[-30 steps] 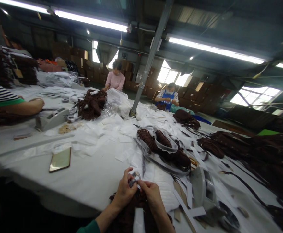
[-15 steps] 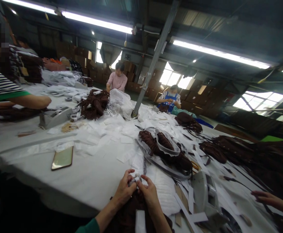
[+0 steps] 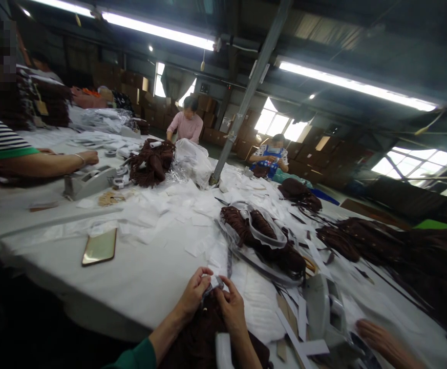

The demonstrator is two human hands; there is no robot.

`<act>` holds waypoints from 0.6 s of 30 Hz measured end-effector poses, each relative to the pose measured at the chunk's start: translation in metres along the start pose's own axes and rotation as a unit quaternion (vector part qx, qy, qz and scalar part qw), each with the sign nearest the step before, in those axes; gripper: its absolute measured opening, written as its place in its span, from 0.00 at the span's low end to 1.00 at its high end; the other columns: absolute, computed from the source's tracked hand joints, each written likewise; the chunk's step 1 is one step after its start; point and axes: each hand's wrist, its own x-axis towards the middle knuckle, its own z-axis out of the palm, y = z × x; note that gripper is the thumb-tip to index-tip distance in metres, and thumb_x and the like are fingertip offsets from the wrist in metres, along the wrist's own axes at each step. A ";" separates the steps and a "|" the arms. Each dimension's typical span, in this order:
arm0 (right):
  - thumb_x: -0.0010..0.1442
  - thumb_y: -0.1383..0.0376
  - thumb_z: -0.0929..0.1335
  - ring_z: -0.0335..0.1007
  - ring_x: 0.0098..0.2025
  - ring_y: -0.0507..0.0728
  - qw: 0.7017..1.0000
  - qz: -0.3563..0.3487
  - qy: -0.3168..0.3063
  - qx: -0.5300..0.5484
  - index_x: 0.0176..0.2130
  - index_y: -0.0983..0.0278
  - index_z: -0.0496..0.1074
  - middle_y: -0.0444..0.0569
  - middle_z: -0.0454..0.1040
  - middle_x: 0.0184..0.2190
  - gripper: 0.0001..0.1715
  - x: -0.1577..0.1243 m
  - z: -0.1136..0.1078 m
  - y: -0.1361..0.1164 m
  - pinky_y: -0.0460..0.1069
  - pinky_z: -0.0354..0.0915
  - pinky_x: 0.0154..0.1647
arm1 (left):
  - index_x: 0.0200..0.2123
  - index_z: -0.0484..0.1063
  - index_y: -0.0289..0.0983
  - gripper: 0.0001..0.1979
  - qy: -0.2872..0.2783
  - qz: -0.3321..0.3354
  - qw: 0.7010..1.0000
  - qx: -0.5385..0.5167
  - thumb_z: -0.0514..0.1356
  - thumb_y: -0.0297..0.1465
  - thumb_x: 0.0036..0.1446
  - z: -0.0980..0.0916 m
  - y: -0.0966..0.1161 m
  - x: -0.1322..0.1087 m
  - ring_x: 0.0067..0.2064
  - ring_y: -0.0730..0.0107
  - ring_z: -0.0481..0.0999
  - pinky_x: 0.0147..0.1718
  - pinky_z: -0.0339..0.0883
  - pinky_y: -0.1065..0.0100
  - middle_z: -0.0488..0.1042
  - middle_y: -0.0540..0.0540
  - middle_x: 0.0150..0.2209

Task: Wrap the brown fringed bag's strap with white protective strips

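Left hand (image 3: 193, 296) and right hand (image 3: 231, 309) pinched a pale piece (image 3: 214, 282) at the far edge of the brown fabric (image 3: 202, 335), probably for steadiness.

New arrival on the far R: a co-worker's hand (image 3: 380, 337), out of the pic 1 sec ago, at the edge by the dark straps ½ sec ago, now in close beside the nearer tape dispenser (image 3: 325, 307), blurred. The long strap w/ pale tip, approx where that hand came in, no longer shows there. Over L, the striped-shirt co-worker's hand (image 3: 89, 157) has gone further fwd, above the other dispenser (image 3: 90, 183), wristband (image 3: 80, 158) now showing. Wearer's R hand (image 3: 231, 307): index, pinched tight 1 sec ago, now lifted off the thumb, up against the grey-white piece (image 3: 218, 282).
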 end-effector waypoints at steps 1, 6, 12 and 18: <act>0.41 0.46 0.74 0.57 0.15 0.49 1.000 0.001 0.002 0.002 0.48 0.65 0.65 0.34 0.64 0.14 0.41 0.000 0.000 0.001 0.43 0.51 0.17 | 0.40 0.61 0.38 0.21 -0.003 0.002 1.000 0.007 0.59 0.46 0.52 0.001 0.000 0.000 0.23 0.77 0.66 0.23 0.56 0.74 0.68 0.56 0.22; 0.43 0.46 0.72 0.56 0.14 0.49 1.000 -0.001 0.010 -0.020 0.46 0.66 0.65 0.36 0.66 0.14 0.38 0.002 -0.001 0.002 0.43 0.51 0.16 | 0.40 0.60 0.39 0.20 -0.011 -0.002 1.000 0.021 0.58 0.47 0.53 0.003 0.002 -0.002 0.21 0.77 0.63 0.21 0.53 0.74 0.66 0.57 0.20; 0.47 0.49 0.70 0.56 0.16 0.49 0.998 -0.032 0.009 -0.050 0.48 0.67 0.65 0.35 0.63 0.13 0.36 0.004 -0.003 0.010 0.43 0.51 0.16 | 0.40 0.59 0.39 0.22 -0.017 0.014 0.997 0.072 0.60 0.48 0.51 0.003 0.002 0.000 0.21 0.77 0.62 0.22 0.54 0.74 0.65 0.58 0.21; 0.49 0.51 0.70 0.64 0.22 0.52 0.989 -0.096 0.111 -0.036 0.54 0.68 0.61 0.43 0.73 0.23 0.39 -0.008 -0.039 -0.031 0.46 0.61 0.23 | 0.42 0.65 0.38 0.17 0.013 0.088 0.966 0.243 0.59 0.43 0.55 0.004 0.001 -0.005 0.24 0.75 0.61 0.24 0.54 0.73 0.63 0.56 0.23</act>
